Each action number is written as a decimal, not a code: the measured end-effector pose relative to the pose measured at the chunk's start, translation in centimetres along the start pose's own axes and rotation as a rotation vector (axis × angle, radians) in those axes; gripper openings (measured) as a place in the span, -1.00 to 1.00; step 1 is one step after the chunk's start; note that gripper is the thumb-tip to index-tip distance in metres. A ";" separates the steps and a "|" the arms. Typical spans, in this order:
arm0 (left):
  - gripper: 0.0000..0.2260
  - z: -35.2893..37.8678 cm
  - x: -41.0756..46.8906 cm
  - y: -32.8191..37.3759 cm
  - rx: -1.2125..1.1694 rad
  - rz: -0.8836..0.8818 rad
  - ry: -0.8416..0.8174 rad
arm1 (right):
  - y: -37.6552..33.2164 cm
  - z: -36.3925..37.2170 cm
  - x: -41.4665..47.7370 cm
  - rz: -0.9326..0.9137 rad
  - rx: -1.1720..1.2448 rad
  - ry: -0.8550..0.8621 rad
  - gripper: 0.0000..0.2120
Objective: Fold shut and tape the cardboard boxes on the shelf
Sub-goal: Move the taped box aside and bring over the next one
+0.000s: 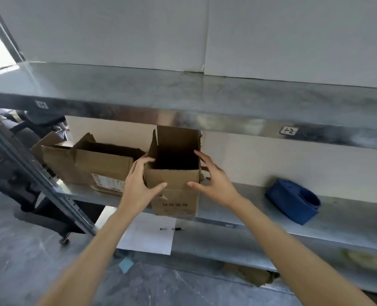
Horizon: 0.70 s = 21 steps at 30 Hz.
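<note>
A small brown cardboard box (175,195) stands upright at the front edge of the metal shelf (249,204), its top flaps raised and its inside dark. My left hand (139,184) holds its left side, thumb on the front face and fingers curled over the left rim. My right hand (211,180) holds its right side, thumb on the front face and fingers over the right rim. To the left, a larger open cardboard box (99,166) sits on the same shelf with flaps up. A blue tape dispenser (293,202) lies on the shelf to the right.
An upper metal shelf (183,98) hangs just above the boxes. On the lower shelf lie a white sheet of paper (150,237) and a pen (172,229). A dark shelf upright (39,173) slants at the left, with a wheeled chair base behind it.
</note>
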State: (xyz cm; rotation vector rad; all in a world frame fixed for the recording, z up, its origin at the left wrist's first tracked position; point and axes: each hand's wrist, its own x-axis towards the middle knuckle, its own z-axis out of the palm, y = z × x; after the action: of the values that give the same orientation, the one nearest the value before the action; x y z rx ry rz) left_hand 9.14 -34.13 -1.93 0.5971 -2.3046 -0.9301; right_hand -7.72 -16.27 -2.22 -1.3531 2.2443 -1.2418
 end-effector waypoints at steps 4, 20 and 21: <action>-0.43 0.3 -0.1 0.5 -0.055 0.068 -0.028 | -0.4 -0.3 -1.9 0.062 -0.010 0.092 -0.21; -0.43 7.9 -0.4 5.9 -0.201 0.152 -0.283 | 1.1 -7.4 -11.8 0.257 -0.115 0.296 -0.22; -0.43 8.4 -0.3 6.2 -0.187 0.160 -0.293 | 1.5 -8.0 -12.3 0.258 -0.123 0.294 -0.22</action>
State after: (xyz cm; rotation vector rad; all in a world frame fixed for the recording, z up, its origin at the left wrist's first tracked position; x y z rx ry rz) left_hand 2.77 -25.90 -2.47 0.2044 -2.4377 -1.2024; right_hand -6.61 -1.66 -1.04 -0.9249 2.6328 -1.2970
